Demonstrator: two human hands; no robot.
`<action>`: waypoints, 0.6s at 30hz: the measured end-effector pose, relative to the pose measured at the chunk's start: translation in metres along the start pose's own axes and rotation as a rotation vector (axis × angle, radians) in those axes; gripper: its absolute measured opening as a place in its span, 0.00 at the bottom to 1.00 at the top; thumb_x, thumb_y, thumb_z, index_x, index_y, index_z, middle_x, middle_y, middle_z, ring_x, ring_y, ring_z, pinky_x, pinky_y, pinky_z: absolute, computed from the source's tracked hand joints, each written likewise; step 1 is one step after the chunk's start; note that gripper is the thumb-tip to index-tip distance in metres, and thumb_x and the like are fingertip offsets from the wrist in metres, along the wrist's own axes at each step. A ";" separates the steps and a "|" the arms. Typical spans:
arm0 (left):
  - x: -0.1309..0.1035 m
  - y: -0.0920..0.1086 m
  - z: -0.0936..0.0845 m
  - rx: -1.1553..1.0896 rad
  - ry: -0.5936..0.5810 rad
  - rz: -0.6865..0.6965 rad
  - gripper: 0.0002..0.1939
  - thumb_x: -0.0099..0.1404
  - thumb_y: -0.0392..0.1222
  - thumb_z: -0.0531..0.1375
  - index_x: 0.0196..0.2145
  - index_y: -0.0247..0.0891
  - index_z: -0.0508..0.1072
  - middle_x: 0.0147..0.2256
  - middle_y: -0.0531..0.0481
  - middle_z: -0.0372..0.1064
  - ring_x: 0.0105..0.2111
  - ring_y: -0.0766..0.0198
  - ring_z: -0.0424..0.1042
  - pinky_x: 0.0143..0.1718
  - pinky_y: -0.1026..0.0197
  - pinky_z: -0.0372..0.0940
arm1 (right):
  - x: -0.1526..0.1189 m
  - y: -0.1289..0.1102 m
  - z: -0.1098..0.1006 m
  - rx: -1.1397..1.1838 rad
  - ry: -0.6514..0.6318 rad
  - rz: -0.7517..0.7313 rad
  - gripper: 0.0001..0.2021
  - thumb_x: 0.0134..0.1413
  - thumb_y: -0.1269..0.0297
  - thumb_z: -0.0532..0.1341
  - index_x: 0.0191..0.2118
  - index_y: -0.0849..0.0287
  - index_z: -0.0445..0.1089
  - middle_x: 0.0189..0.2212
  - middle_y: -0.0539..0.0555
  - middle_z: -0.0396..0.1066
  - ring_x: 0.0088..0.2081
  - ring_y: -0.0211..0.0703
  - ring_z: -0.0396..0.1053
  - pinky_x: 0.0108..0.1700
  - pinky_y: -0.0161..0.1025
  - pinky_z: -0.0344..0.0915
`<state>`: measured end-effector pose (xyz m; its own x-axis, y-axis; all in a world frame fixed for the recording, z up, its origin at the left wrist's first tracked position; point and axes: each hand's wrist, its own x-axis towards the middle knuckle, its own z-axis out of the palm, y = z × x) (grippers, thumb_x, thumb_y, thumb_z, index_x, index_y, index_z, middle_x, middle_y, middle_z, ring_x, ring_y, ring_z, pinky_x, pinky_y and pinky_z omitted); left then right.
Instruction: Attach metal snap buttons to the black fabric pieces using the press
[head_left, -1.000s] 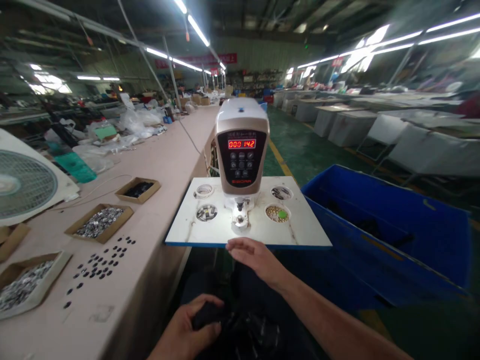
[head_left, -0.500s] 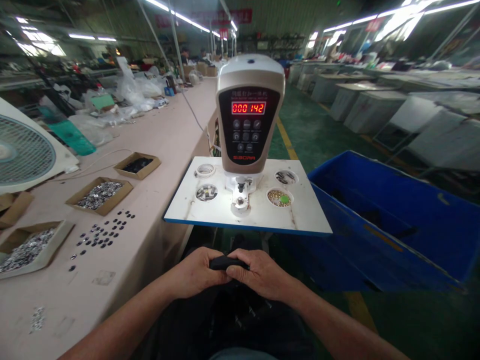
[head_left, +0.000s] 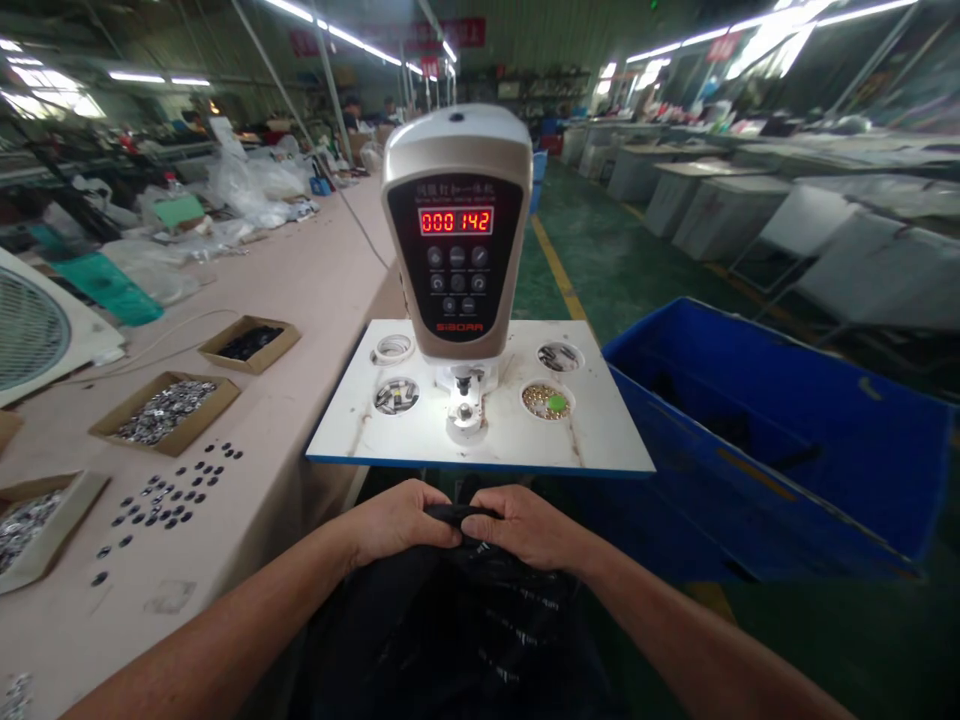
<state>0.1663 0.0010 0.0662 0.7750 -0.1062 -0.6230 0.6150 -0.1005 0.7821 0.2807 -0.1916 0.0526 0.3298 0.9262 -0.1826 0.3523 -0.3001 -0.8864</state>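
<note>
Black fabric with small white lettering [head_left: 480, 630] hangs over my lap, its upper edge bunched between my hands. My left hand [head_left: 401, 522] pinches that edge from the left, and my right hand [head_left: 529, 525] grips it from the right, thumb on top. Both hands are just below the front edge of a white board [head_left: 495, 445]. On the board stands a button machine [head_left: 457, 240] showing 000142 in red, with a lit lower die [head_left: 465, 412]. Round wells in the board hold gold parts [head_left: 536, 402] and metal pieces [head_left: 396, 396].
At the left, a long table [head_left: 315, 270] bears cardboard trays of parts [head_left: 169, 412], scattered dark discs [head_left: 161, 500] and a fan [head_left: 45, 330]. A large blue bin [head_left: 780, 440] stands at the right, beside the board. Distant people are blurred.
The view has shifted slightly to the right. More of the lettered black fabric now shows below my hands, and the held edge looks more spread and bunched.
</note>
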 end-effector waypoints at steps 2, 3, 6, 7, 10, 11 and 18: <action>0.009 0.008 -0.004 0.063 0.023 0.039 0.10 0.52 0.43 0.66 0.29 0.34 0.73 0.22 0.56 0.66 0.21 0.70 0.60 0.25 0.66 0.53 | 0.007 0.004 -0.009 -0.036 0.033 -0.015 0.14 0.62 0.55 0.60 0.30 0.59 0.72 0.25 0.47 0.67 0.29 0.38 0.64 0.30 0.34 0.54; 0.013 0.012 -0.007 0.087 0.032 0.066 0.10 0.52 0.44 0.66 0.29 0.34 0.73 0.23 0.56 0.66 0.22 0.70 0.60 0.25 0.65 0.54 | 0.012 0.006 -0.013 -0.056 0.052 -0.022 0.15 0.62 0.55 0.59 0.30 0.59 0.72 0.24 0.47 0.67 0.28 0.38 0.63 0.30 0.34 0.53; 0.025 0.026 -0.015 0.117 0.052 0.150 0.13 0.54 0.47 0.66 0.32 0.34 0.75 0.26 0.55 0.69 0.25 0.67 0.64 0.30 0.64 0.58 | 0.027 0.012 -0.028 -0.097 0.111 -0.039 0.16 0.62 0.55 0.59 0.28 0.60 0.72 0.23 0.46 0.66 0.28 0.38 0.63 0.30 0.34 0.53; 0.029 0.030 -0.017 0.122 0.067 0.167 0.15 0.54 0.48 0.66 0.34 0.33 0.76 0.27 0.54 0.70 0.27 0.66 0.65 0.31 0.64 0.59 | 0.032 0.014 -0.033 -0.107 0.129 -0.043 0.16 0.63 0.56 0.59 0.28 0.60 0.72 0.22 0.46 0.66 0.27 0.38 0.63 0.30 0.34 0.53; 0.040 0.038 -0.025 0.177 0.137 0.207 0.18 0.55 0.52 0.66 0.35 0.33 0.76 0.28 0.53 0.70 0.28 0.65 0.65 0.31 0.64 0.59 | 0.046 0.017 -0.047 -0.141 0.143 -0.071 0.16 0.63 0.57 0.58 0.28 0.60 0.71 0.23 0.47 0.66 0.28 0.38 0.63 0.30 0.34 0.52; 0.043 0.039 -0.028 0.204 0.163 0.227 0.19 0.55 0.53 0.66 0.35 0.33 0.76 0.27 0.54 0.70 0.28 0.65 0.64 0.30 0.64 0.57 | 0.049 0.018 -0.051 -0.156 0.137 -0.084 0.15 0.64 0.57 0.58 0.28 0.60 0.71 0.23 0.47 0.66 0.28 0.38 0.64 0.30 0.34 0.52; 0.062 0.046 -0.046 0.270 0.242 0.327 0.15 0.56 0.50 0.64 0.31 0.34 0.77 0.25 0.56 0.69 0.27 0.66 0.62 0.30 0.64 0.55 | 0.073 0.018 -0.070 -0.267 0.142 -0.066 0.16 0.65 0.57 0.57 0.28 0.61 0.70 0.24 0.48 0.67 0.28 0.38 0.63 0.31 0.35 0.51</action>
<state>0.2493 0.0355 0.0640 0.9527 0.0552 -0.2990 0.2985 -0.3568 0.8852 0.3724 -0.1453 0.0533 0.4108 0.9103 -0.0508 0.5884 -0.3073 -0.7479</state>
